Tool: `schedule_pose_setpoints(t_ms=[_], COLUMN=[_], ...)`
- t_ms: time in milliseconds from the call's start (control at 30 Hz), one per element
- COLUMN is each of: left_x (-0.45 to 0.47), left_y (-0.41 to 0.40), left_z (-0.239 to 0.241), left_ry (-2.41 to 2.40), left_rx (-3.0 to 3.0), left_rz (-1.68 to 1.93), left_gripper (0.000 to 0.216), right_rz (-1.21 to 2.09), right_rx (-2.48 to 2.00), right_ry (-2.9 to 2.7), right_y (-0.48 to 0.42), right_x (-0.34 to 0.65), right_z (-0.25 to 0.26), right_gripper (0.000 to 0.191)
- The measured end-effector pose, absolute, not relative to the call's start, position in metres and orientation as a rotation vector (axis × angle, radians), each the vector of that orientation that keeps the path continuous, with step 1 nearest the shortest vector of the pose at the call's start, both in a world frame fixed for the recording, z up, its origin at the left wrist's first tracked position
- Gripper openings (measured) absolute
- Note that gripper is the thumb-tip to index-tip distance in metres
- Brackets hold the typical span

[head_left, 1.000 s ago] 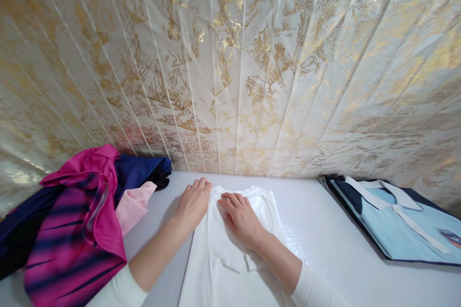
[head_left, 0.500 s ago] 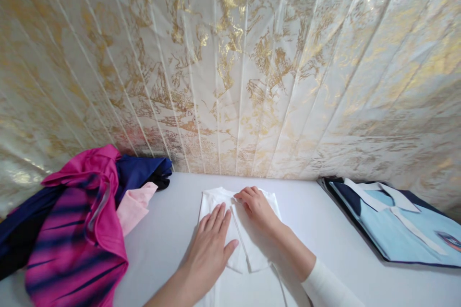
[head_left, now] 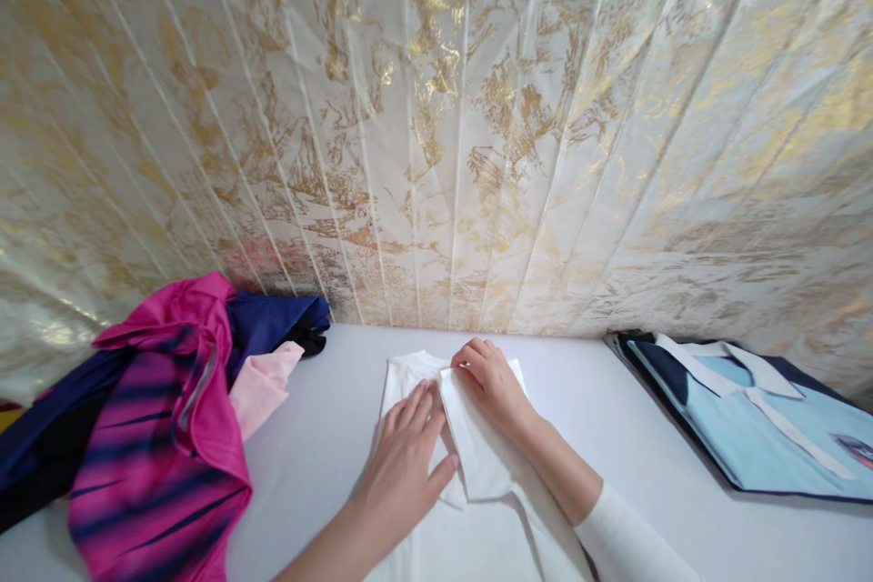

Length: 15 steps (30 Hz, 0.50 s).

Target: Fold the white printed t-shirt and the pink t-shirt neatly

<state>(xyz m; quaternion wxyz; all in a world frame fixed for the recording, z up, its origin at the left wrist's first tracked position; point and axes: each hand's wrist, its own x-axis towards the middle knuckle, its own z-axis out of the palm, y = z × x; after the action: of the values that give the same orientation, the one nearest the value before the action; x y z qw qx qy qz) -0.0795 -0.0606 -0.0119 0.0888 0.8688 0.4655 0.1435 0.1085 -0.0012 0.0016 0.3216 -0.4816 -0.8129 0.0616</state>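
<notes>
1. White shirt [head_left: 477, 509]: lies flat on the white table [head_left: 327, 436], in the middle near the front edge. Its long axis runs from the person toward the wall, with the collar end at the far side.
2. Left hand [head_left: 409, 464]: rests palm down on the left half of the shirt, fingers straight and spread, gripping nothing. The fingertips point toward the wall.
3. Right hand [head_left: 491, 382]: lies at the far end of the shirt, fingers curled and pinching the top edge of a folded-over panel of the cloth. It is the hand nearer the collar; the left hand sits just beside it, lower and to the left.
4. Folded panel: a narrow strip running along the shirt's long axis, between the two hands, its edge touching the left fingertips.
5. Pile of clothes [head_left: 156, 436]: pink, striped and dark blue garments heaped at the left of the table, well apart from the hands.
6. Folded blue shirt [head_left: 757, 427]: with a white collar, on a dark board at the right, well apart.
7. Gold-patterned curtain [head_left: 436, 127]: hangs behind the table.
</notes>
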Motion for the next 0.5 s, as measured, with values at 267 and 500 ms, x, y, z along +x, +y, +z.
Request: schedule_pose_setpoints(t_ms=[267, 500], left_x=[-0.066, -0.057], left_y=[-0.064, -0.066], left_z=[0.003, -0.002], left_ry=[1.476, 1.480], left_rx=[2.339, 2.311], left_rz=[0.666, 0.702], left_gripper=[0.007, 0.015], right_rz=[0.362, 0.344], right_rx=[-1.372, -1.531], right_ry=[-2.080, -2.051], right_y=[0.013, 0.027], right_x=[0.139, 0.200], right_z=[-0.005, 0.000], right_gripper=[0.031, 0.031])
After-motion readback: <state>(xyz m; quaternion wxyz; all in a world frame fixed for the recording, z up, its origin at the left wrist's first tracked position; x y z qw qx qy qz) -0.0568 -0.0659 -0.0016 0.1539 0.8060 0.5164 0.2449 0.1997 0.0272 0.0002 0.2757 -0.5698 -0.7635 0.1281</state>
